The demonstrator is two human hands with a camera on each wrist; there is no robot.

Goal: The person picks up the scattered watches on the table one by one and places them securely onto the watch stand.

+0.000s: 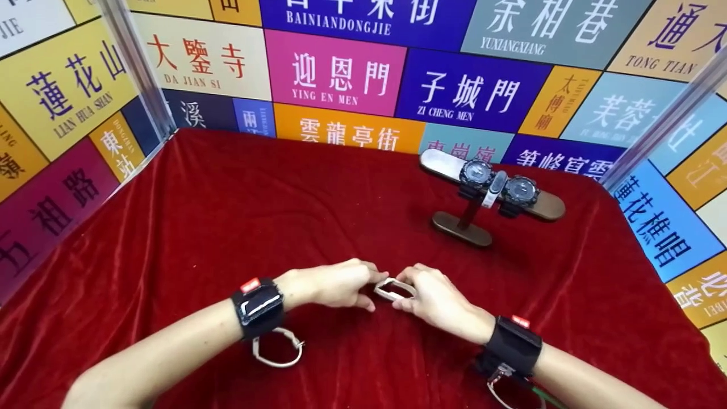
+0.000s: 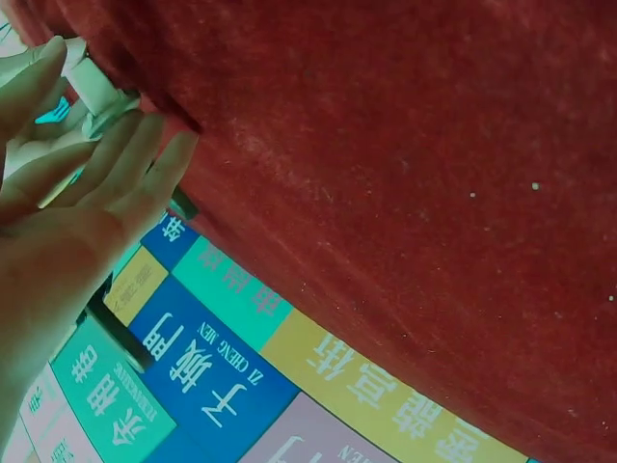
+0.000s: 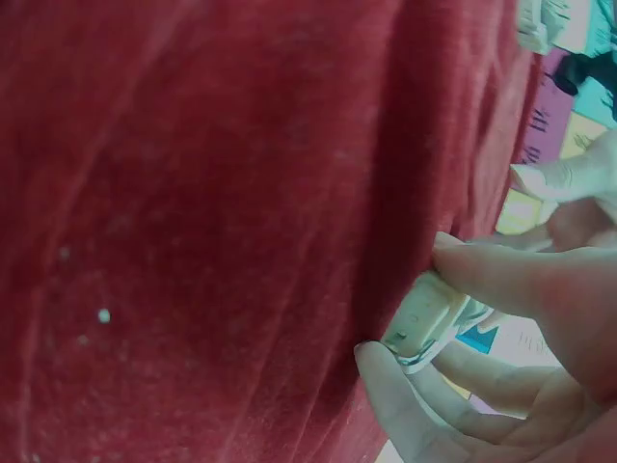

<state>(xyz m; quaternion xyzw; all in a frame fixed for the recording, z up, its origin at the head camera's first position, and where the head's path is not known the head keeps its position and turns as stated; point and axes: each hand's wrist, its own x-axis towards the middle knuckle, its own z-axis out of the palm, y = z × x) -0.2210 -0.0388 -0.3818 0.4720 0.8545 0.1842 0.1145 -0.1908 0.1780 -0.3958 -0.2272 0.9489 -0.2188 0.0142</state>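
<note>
Pale band pinched in my right hand, left fingertips at its other end

My right hand (image 1: 440, 295) pinches the pale band (image 3: 420, 316) by one end, thumb and fingertips across it. The loop sits between my hands, above the red cloth (image 1: 272, 227), its long axis running crosswise from one to the other. My right hand is the nearer; the loop lies to its left. My left hand (image 1: 341, 284) is loose, its fingertips by the band's left end; whether they touch it, I can't tell. Beyond my right hand, well apart, stands the watch stand (image 1: 470, 210), bearing two dark watches (image 1: 522, 191) and a slim band (image 1: 496, 184) between them. Another pale loop (image 1: 277, 364) shows just below my left wrist strap (image 1: 261, 309).
</note>
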